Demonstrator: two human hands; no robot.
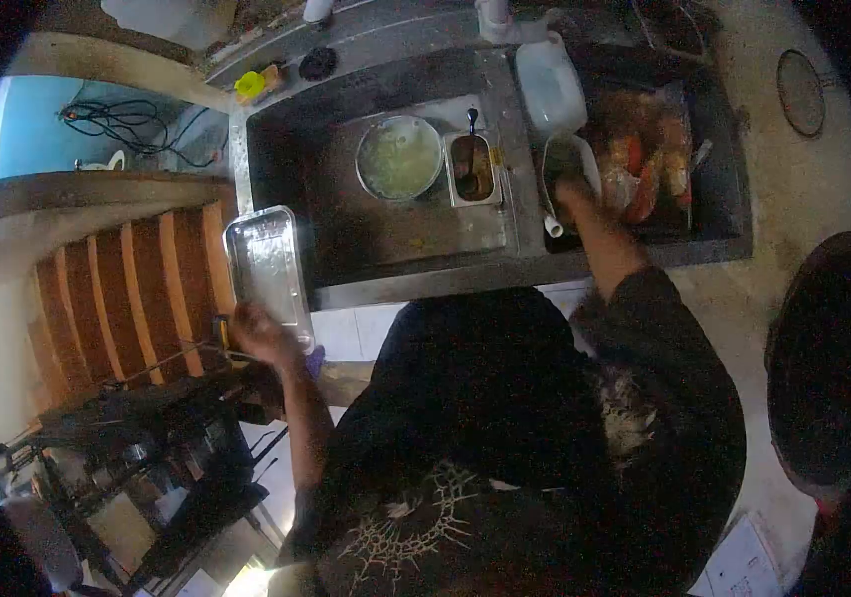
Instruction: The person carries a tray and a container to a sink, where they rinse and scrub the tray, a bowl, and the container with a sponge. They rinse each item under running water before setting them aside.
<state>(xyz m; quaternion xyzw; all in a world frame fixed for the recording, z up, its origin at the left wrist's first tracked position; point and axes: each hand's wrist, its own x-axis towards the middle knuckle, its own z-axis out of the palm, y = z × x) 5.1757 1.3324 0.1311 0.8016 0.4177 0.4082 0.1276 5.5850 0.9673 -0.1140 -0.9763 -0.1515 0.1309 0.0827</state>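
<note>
My left hand [262, 334] grips the near end of a shiny rectangular metal tray [268, 261], held upright lengthwise beside the sink's left edge. My right hand [574, 191] reaches into a white oblong tub [587, 162] at the right basin. Its fingers are closed and blurred against something dark greenish in the tub; I cannot tell what it is. In the left basin [346, 244] stand a round metal bowl [399, 157] of cloudy pale liquid and a small square metal container [472, 185] with a black-handled ladle [471, 134] in it.
A whitish plastic container [551, 85] stands behind the tub. To its right lie several red and orange items [644, 164] in the right basin. A yellow item [249, 85] and a dark round scrubber [318, 65] rest on the back ledge. A strainer [801, 95] hangs at right.
</note>
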